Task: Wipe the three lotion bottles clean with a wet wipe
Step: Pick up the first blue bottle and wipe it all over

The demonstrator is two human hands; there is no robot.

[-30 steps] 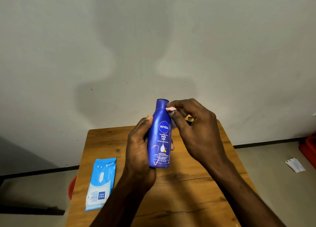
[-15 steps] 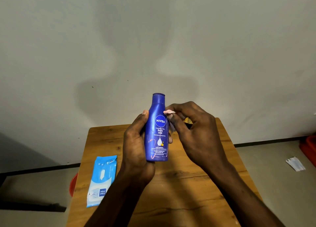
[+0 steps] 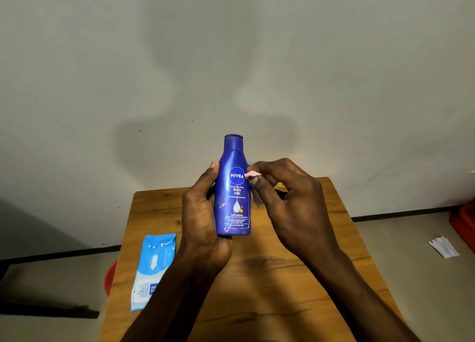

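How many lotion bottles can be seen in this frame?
1. The blue lotion bottle is held upright above the wooden table by the left hand. Something yellowish behind the right hand may be another; mostly hidden.

Wooden table (image 3: 321,238), grey wall (image 3: 102,58)

A wooden counter (image 3: 295,277) stands against a grey wall (image 3: 231,45); a paper scrap (image 3: 443,246) lies on the floor (image 3: 411,238).
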